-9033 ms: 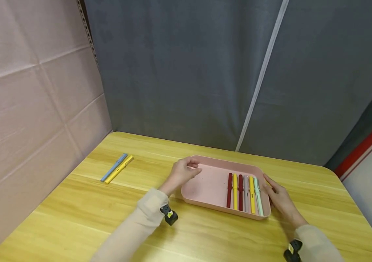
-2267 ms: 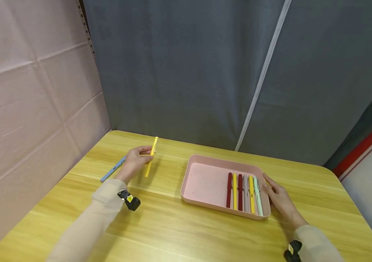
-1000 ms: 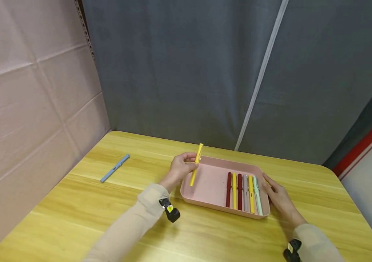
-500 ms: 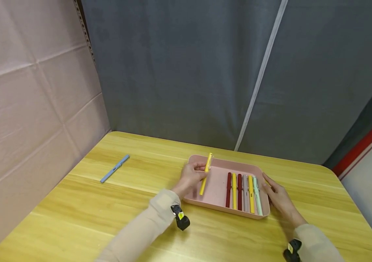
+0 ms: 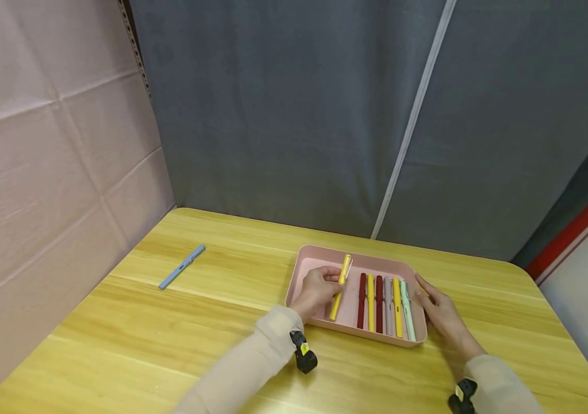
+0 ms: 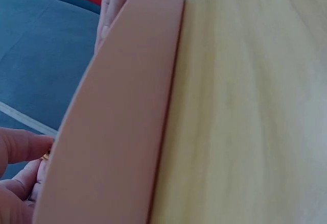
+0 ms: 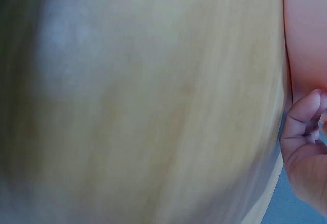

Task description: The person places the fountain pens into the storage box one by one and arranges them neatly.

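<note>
In the head view my left hand [image 5: 318,290] pinches a yellow capped pen [image 5: 346,269] between thumb and fingers. The pen is tilted, clip end up, over the left half of a pink tray [image 5: 349,254]. In the left wrist view the tray's wall [image 6: 112,106] hides most of what the hand holds. My right hand [image 5: 444,313] grips the tray at its right side; its thumb [image 7: 301,114] meets the rim in the right wrist view. Inside the tray's right half, several capped pens lie side by side, among them a dark red pen [image 5: 361,300] and a mint green pen [image 5: 407,310].
A blue pen [image 5: 181,267] lies at the left of the wooden table [image 5: 118,345]. A grey curtain [image 5: 273,115] hangs behind the table, and a pink cloth wall [image 5: 56,201] stands along the left.
The left hand has picked up the yellow pen from beside the blue one and carried it rightward, then lower over the tray. The right hand and tray have stayed in place.
</note>
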`<action>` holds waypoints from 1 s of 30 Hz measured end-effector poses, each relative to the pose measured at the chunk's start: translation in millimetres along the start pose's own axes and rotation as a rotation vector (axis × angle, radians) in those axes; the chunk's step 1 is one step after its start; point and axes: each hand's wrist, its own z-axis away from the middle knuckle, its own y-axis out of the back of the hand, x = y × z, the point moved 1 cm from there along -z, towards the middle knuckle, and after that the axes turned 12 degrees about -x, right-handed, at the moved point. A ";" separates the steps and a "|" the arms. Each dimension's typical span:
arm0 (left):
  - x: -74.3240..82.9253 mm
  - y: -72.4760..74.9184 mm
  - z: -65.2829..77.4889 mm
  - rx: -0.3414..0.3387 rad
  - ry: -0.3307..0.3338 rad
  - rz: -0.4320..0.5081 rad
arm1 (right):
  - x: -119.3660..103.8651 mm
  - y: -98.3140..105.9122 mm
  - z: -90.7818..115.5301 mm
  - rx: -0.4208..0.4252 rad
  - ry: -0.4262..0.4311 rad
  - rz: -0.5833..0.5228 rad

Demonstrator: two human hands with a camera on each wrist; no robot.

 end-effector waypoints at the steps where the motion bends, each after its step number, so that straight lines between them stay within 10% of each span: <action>1: -0.8 -2.1 -0.4 0.003 0.009 -0.002 | -0.1 -0.1 0.2 0.001 0.002 -0.002; 30: -4.6 -29.4 -5.3 0.049 0.052 -0.277 | -1.0 -0.8 -2.8 0.001 0.027 -0.066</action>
